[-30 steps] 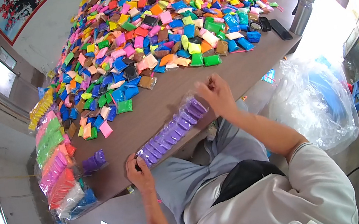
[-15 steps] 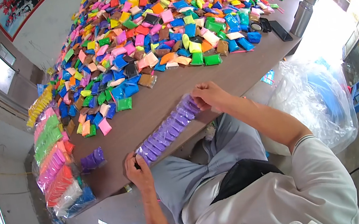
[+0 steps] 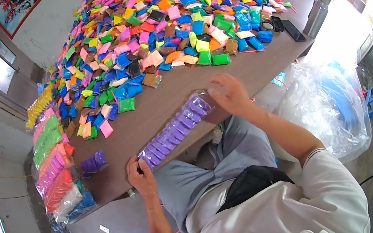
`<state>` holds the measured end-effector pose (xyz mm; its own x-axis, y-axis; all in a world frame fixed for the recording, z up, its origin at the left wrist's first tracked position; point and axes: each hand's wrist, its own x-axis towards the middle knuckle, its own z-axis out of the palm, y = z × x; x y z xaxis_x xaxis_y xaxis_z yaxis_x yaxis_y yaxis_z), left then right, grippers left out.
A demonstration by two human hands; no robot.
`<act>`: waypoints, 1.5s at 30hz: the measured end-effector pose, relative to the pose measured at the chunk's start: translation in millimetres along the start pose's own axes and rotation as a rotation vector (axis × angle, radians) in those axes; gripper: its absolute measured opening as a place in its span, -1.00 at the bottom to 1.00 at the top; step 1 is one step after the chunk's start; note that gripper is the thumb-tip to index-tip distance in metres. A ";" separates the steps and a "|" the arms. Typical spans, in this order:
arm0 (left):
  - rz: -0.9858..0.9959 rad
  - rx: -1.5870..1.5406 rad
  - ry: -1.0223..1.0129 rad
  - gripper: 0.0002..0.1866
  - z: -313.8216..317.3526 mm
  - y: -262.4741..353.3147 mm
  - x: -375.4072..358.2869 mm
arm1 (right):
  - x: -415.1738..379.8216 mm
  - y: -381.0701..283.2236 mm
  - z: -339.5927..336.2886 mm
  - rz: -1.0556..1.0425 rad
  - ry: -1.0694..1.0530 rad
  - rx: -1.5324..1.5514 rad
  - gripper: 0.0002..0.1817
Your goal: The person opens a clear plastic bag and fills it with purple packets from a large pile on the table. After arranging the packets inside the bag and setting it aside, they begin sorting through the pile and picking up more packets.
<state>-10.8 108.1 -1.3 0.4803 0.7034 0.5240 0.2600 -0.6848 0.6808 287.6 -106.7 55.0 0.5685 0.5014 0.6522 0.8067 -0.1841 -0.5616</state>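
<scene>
A long clear plastic bag of purple packets [image 3: 173,135] lies slantwise along the front edge of the table, its packets lined up in a row. My left hand [image 3: 143,178] grips the near left end of this bag between thumb and fingers. Just off its far right end is my right hand [image 3: 232,96], fingers loosely bent and apart, with nothing visible in them. To the left, a small group of purple packets [image 3: 93,163] rests on the table.
A big heap of coloured packets [image 3: 166,30] covers the back of the table [image 3: 158,96]. Filled bags in several colours [image 3: 54,172] line the left edge. A phone [image 3: 293,31] and a metal flask [image 3: 315,19] stand back right. Beside the table is a large clear plastic sack [image 3: 328,111].
My right hand has let go of the bag's right end and moved a little up and to the right. My left hand keeps its hold, shifted slightly left.
</scene>
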 end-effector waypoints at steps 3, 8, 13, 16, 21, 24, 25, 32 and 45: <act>0.009 0.004 0.005 -0.70 0.6 -1.1 0.5 | 0.8 -28.2 -1.6 -0.264 -0.130 -0.113 -0.48; 0.018 0.013 0.007 -0.71 -0.5 -2.2 -2.0 | -40.1 -28.4 22.1 -0.337 -0.333 -0.177 -0.33; 0.048 0.039 0.042 -0.75 4.3 -4.9 -2.4 | -28.5 -22.0 20.6 -0.309 -0.361 -0.174 -0.30; 0.038 0.048 0.031 -0.77 1.4 -1.3 -3.1 | -18.8 -41.7 13.3 -0.326 -0.352 -0.172 -0.29; 0.020 0.030 0.048 -0.69 0.2 4.4 -2.7 | -16.6 -88.5 38.1 -0.548 -0.349 -0.065 -0.27; 0.028 0.031 0.038 -0.72 -0.7 1.1 -1.1 | -29.1 -86.3 69.4 -0.612 -0.408 -0.081 -0.34; 0.021 0.026 0.030 -0.76 -1.5 1.7 -1.0 | -32.8 -83.0 78.1 -0.628 -0.430 -0.116 -0.36; -0.039 -0.040 0.071 -0.67 -1.6 4.2 0.4 | -34.4 -81.9 83.3 -0.583 -0.380 -0.107 -0.44; -0.367 -0.661 0.250 -0.58 -8.4 -24.3 1.9 | 0.4 -67.4 85.8 -0.485 -0.379 -0.162 -0.63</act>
<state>-23.3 127.7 -12.5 0.2381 0.9376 0.2534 -0.2235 -0.2010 0.9537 219.6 -21.6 49.5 0.0595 0.8188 0.5710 0.9891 0.0287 -0.1443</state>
